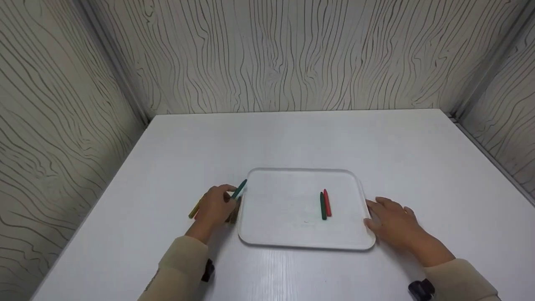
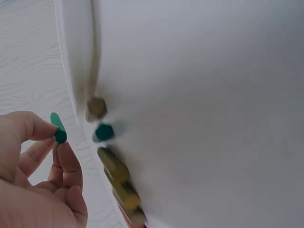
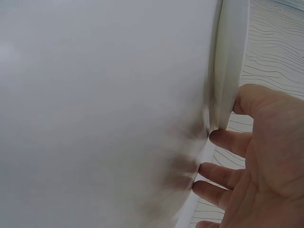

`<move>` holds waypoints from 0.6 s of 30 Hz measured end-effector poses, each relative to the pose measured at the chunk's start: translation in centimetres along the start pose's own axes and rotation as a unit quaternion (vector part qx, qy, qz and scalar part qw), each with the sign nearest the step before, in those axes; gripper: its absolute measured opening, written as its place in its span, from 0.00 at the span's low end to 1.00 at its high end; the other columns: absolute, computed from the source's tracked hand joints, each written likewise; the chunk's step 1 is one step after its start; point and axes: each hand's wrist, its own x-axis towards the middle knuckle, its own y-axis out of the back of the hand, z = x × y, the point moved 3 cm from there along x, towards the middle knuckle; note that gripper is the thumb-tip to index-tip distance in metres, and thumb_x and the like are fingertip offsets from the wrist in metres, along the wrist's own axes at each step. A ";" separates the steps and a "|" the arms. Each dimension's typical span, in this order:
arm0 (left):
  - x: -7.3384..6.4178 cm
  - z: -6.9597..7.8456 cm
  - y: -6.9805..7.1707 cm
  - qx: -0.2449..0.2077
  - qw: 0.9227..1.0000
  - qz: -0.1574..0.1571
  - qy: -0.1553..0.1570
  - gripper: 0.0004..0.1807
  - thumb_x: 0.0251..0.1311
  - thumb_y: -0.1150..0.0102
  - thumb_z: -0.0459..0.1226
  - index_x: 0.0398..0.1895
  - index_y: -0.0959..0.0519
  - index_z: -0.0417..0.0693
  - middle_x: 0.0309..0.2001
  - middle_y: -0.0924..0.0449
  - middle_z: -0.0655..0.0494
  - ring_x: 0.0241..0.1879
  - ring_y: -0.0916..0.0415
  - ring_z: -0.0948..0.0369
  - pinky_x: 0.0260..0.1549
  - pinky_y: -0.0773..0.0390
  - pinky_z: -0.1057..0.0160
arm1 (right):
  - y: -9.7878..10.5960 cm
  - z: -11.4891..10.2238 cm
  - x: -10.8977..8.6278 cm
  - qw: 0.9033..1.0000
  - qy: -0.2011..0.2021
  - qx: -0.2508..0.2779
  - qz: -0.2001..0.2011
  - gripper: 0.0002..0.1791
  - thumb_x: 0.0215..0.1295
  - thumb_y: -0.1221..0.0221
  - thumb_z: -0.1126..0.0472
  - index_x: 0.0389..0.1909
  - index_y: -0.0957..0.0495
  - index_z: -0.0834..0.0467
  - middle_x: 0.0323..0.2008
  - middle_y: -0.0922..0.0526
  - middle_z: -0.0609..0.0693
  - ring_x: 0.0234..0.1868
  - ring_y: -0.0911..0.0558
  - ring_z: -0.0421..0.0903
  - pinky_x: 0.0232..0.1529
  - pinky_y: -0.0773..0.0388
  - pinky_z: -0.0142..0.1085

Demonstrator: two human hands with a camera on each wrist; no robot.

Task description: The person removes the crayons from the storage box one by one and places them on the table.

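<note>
My left hand (image 1: 215,207) pinches a green crayon (image 1: 239,189) between thumb and fingertips at the left rim of a white tray (image 1: 276,209). Below it in the left wrist view, a brown crayon (image 2: 97,107), a teal crayon (image 2: 104,132) and several yellowish ones (image 2: 124,190) lie on the table beside the tray; in the head view that hand partly hides them. On the tray's right half, a dark green crayon (image 1: 323,205) and a red crayon (image 1: 327,203) lie side by side. With fingers loosely extended, my right hand (image 1: 393,221) touches the tray's right edge (image 3: 231,61).
The white table (image 1: 292,138) extends around the tray. Wood-patterned panels (image 1: 271,54) enclose it at the back and both sides. Each wrist carries a small black device, such as the one on the right (image 1: 421,289).
</note>
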 end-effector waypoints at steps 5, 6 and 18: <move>-0.2 -1.6 1.2 0.006 1.000 0.010 0.024 0.18 0.56 0.43 0.31 0.52 0.20 0.45 0.36 0.24 0.52 0.36 0.28 0.55 0.39 0.30 0.51 | 0.1 0.0 0.1 1.000 0.000 -0.004 -0.001 0.30 0.66 0.45 0.51 0.64 0.33 0.64 0.61 0.35 0.70 0.61 0.37 0.68 0.53 0.48 0.67; -0.2 -1.8 1.4 0.006 1.000 0.011 0.027 0.18 0.56 0.43 0.31 0.52 0.20 0.45 0.37 0.23 0.52 0.37 0.27 0.55 0.39 0.30 0.50 | 0.1 0.1 0.1 1.000 0.000 -0.005 0.001 0.30 0.66 0.45 0.51 0.64 0.33 0.64 0.61 0.35 0.70 0.61 0.37 0.68 0.53 0.48 0.67; -1.2 -4.6 4.1 0.023 0.999 0.020 0.037 0.18 0.55 0.43 0.30 0.51 0.21 0.40 0.38 0.21 0.48 0.39 0.25 0.52 0.41 0.31 0.48 | -0.1 0.1 0.1 1.000 -0.001 -0.001 0.000 0.30 0.66 0.45 0.51 0.64 0.33 0.65 0.61 0.35 0.70 0.61 0.37 0.69 0.53 0.48 0.67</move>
